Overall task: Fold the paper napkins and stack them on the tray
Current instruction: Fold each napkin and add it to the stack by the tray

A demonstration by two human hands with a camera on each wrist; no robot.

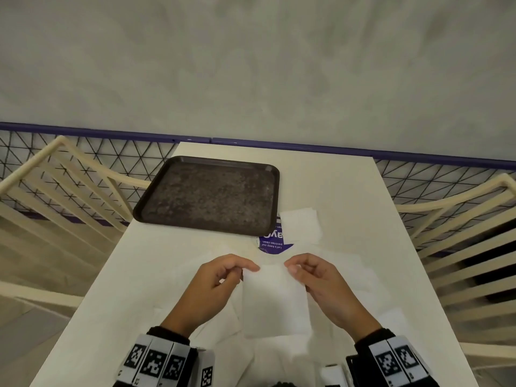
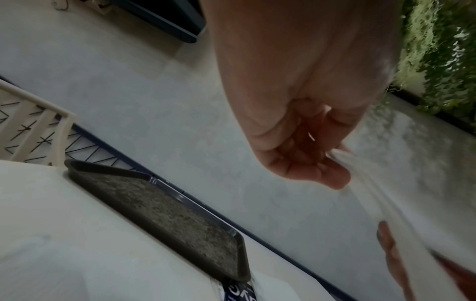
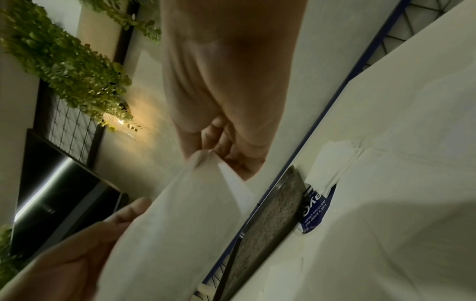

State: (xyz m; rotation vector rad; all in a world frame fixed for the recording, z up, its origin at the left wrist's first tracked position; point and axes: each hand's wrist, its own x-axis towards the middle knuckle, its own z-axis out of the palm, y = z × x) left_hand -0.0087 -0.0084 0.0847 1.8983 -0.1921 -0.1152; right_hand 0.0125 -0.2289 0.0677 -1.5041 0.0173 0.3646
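Your left hand (image 1: 216,277) and right hand (image 1: 317,277) hold one white napkin (image 1: 275,300) up off the desk (image 1: 349,191), near of the tray (image 1: 208,163). Each grip is clamped on a top corner: thumb and forefinger pinch the paper, the left corner in your left hand, the right corner in your right. The sheet hangs between them, its lower edge toward you.

The tray is dark, speckled and bare, at the far left part of the desk. Just right of the tray's near right corner lies a small stack (image 1: 300,226) of white napkins, partly covering a blue printed packet (image 1: 270,241) that touches the tray's near edge. More white sheets lie flat on the desk under and around your hands, nearer you than the tray; their outlines are faint.

Cream chairs (image 1: 55,185) stand left and right of the desk.
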